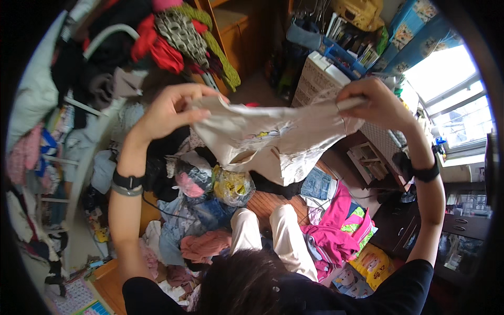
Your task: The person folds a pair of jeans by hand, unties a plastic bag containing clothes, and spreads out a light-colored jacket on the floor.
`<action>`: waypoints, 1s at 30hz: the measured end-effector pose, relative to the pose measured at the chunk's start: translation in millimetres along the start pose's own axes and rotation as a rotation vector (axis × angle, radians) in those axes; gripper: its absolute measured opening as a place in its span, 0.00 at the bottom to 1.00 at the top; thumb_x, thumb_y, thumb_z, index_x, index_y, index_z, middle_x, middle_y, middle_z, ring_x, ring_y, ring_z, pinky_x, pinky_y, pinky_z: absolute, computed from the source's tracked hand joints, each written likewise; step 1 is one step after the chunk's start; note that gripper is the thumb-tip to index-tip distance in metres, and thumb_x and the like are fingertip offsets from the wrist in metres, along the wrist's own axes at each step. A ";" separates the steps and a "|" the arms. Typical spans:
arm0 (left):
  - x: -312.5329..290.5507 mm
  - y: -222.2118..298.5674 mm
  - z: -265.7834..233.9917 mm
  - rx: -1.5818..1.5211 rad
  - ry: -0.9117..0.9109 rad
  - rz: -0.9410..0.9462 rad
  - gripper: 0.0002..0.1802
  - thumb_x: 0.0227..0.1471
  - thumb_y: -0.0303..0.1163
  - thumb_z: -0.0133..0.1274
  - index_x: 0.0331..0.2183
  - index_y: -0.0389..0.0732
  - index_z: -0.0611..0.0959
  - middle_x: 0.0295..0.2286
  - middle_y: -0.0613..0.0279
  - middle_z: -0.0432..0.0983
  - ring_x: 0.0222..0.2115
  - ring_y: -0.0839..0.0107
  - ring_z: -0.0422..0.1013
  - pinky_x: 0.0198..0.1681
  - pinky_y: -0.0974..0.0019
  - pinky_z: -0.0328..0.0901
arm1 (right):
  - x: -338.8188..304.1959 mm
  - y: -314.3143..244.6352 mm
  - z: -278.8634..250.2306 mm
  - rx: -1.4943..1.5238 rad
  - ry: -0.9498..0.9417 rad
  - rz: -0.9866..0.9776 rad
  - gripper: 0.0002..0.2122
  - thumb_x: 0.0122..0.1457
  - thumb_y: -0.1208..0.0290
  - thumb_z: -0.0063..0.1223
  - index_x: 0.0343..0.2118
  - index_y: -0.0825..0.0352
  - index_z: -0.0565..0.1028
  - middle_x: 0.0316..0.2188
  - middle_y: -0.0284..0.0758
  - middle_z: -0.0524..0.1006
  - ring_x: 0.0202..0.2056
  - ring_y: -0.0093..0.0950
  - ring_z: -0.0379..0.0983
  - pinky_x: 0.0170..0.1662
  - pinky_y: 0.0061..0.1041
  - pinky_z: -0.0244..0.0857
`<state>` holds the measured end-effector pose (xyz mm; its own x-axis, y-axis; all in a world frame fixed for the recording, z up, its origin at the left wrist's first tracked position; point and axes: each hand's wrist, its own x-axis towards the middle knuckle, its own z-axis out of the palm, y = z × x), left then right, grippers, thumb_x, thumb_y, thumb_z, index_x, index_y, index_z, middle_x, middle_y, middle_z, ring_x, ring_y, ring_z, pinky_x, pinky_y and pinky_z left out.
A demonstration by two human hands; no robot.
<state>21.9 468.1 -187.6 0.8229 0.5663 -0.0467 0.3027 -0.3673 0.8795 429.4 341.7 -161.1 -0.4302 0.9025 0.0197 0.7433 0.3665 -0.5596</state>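
While the left hand (172,109) is pinching a cream printed cloth garment (310,134), the right hand (377,102) is gripping its right end, crumpled magenta clothing (338,231) lying near right.

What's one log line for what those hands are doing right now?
left hand: holds cream cloth | right hand: holds its other end | cloth: spread between hands | below: pink garment, clear bag with yellow contents

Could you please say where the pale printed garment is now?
In the head view, the pale printed garment hangs at upper centre, between the left hand and right hand.
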 end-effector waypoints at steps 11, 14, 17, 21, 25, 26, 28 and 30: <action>-114.1 165.9 93.2 0.710 0.120 0.355 0.07 0.44 0.29 0.63 0.30 0.41 0.86 0.30 0.63 0.82 0.32 0.70 0.79 0.38 0.65 0.75 | -186.0 -172.9 -64.2 -0.143 0.216 0.063 0.20 0.44 0.83 0.58 0.44 0.66 0.81 0.26 0.33 0.80 0.27 0.28 0.71 0.31 0.29 0.67; -134.2 166.1 144.4 0.564 0.009 0.273 0.08 0.47 0.29 0.60 0.33 0.39 0.86 0.32 0.61 0.83 0.35 0.65 0.79 0.42 0.62 0.74 | -231.6 -194.6 -17.1 0.058 0.188 0.312 0.20 0.44 0.84 0.56 0.44 0.66 0.80 0.27 0.36 0.79 0.28 0.32 0.71 0.34 0.31 0.69; -157.1 156.8 185.9 0.292 -0.151 0.087 0.10 0.49 0.26 0.56 0.36 0.36 0.85 0.33 0.54 0.82 0.35 0.60 0.79 0.40 0.60 0.74 | -265.5 -217.2 21.7 0.265 -0.039 0.519 0.28 0.47 0.89 0.50 0.53 0.61 0.74 0.34 0.40 0.78 0.34 0.39 0.76 0.39 0.34 0.71; -160.2 159.4 202.9 0.065 -0.270 -0.180 0.26 0.53 0.34 0.56 0.54 0.40 0.76 0.36 0.45 0.80 0.35 0.54 0.79 0.40 0.58 0.73 | -287.5 -240.8 69.0 0.590 -0.048 0.757 0.19 0.49 0.88 0.48 0.45 0.65 0.75 0.38 0.41 0.76 0.37 0.43 0.76 0.40 0.35 0.71; -118.6 142.4 197.5 0.113 -0.357 -0.124 0.30 0.53 0.34 0.59 0.58 0.48 0.72 0.38 0.48 0.79 0.34 0.59 0.78 0.39 0.59 0.72 | -277.0 -257.1 95.6 0.606 0.106 0.922 0.12 0.48 0.79 0.58 0.37 0.68 0.73 0.29 0.41 0.73 0.29 0.42 0.73 0.34 0.33 0.69; -106.6 136.2 191.4 0.137 -0.465 -0.041 0.30 0.53 0.35 0.60 0.58 0.49 0.73 0.38 0.50 0.79 0.33 0.60 0.77 0.39 0.60 0.71 | -272.9 -265.5 102.8 0.504 0.209 0.877 0.11 0.46 0.78 0.59 0.33 0.68 0.72 0.28 0.40 0.72 0.29 0.42 0.73 0.33 0.34 0.68; -80.7 127.1 170.6 0.236 -0.785 -0.076 0.29 0.53 0.37 0.60 0.56 0.49 0.74 0.38 0.52 0.79 0.31 0.61 0.76 0.38 0.62 0.71 | -264.4 -280.6 113.5 0.430 0.221 0.948 0.11 0.43 0.79 0.60 0.30 0.68 0.70 0.28 0.40 0.72 0.31 0.42 0.73 0.34 0.34 0.67; -64.2 112.6 156.7 0.103 -0.957 -0.054 0.24 0.55 0.39 0.59 0.53 0.43 0.76 0.37 0.53 0.79 0.31 0.62 0.76 0.37 0.63 0.70 | -258.7 -304.1 122.9 0.508 0.222 1.046 0.11 0.42 0.79 0.60 0.29 0.68 0.69 0.28 0.41 0.71 0.33 0.43 0.72 0.35 0.34 0.66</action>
<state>78.4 274.7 -159.8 0.8364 -0.2404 -0.4926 0.3550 -0.4472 0.8210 251.7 -31.0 -97.8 0.4016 0.7480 -0.5284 0.3706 -0.6604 -0.6531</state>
